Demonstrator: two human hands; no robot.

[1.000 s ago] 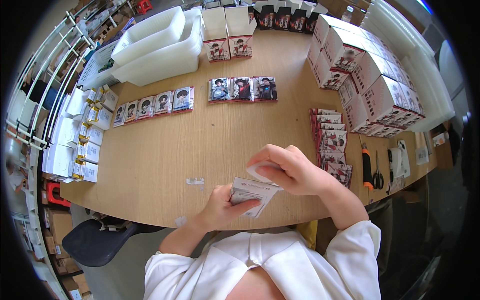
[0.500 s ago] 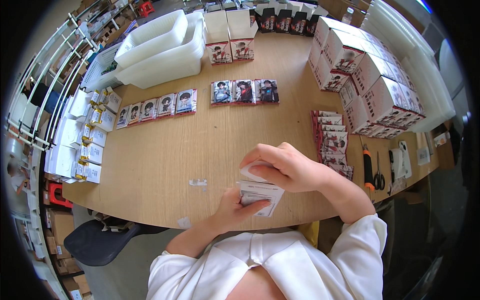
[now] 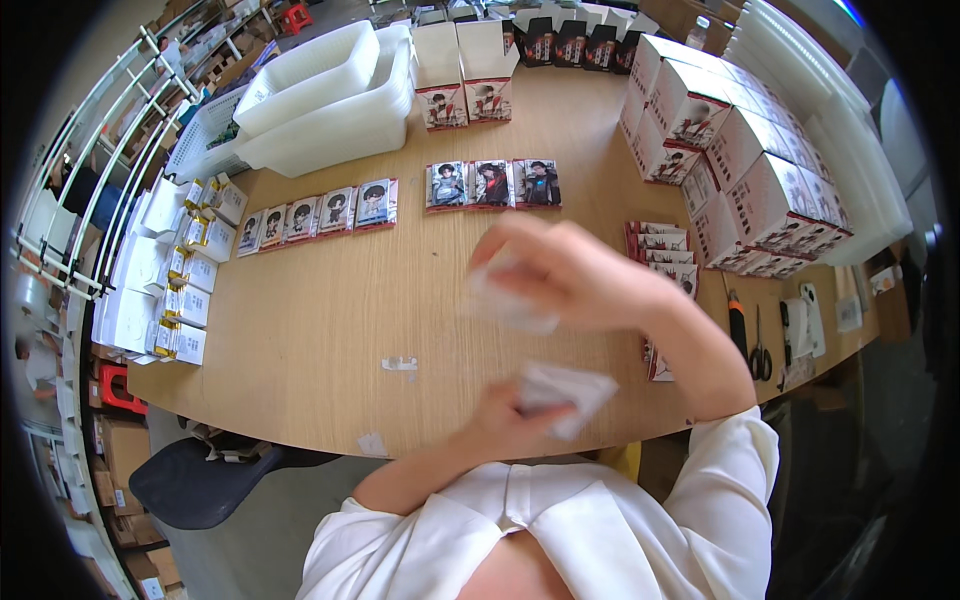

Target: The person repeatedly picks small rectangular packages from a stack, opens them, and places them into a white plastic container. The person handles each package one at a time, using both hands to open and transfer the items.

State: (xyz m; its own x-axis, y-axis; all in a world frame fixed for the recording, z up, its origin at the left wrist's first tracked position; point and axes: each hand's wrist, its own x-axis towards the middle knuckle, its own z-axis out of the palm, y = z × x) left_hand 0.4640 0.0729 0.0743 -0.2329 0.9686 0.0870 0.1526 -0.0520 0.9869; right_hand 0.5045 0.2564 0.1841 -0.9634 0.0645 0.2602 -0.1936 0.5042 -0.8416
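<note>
My left hand (image 3: 510, 412), near the table's front edge, is closed on a white flat packet (image 3: 575, 398) that is tilted and smeared by motion. Higher up and farther out, my right hand (image 3: 560, 268) pinches a pale, thin flat piece (image 3: 512, 308), also blurred, so its kind does not show. The two hands are apart. Beyond the right hand lies a row of three printed card stacks (image 3: 491, 186) with figures on them. To their left is a slanted row of several cartoon-figure cards (image 3: 302, 219). Right of the right hand sit overlapping red-and-white packets (image 3: 668, 262).
Small white boxes (image 3: 188, 300) line the left edge; translucent bins (image 3: 320, 130) stand behind. Two open boxes (image 3: 464, 103) are at the back. Stacked printed boxes (image 3: 745, 180) fill the right side, near an orange-handled cutter (image 3: 737, 322) and scissors (image 3: 760, 350). Clear tape scraps (image 3: 400, 364) lie on the wood.
My hands have moved apart: the right one up and away with the pale piece, the left one rightward with the packet, now tilted. Before, both were together at the packet.
</note>
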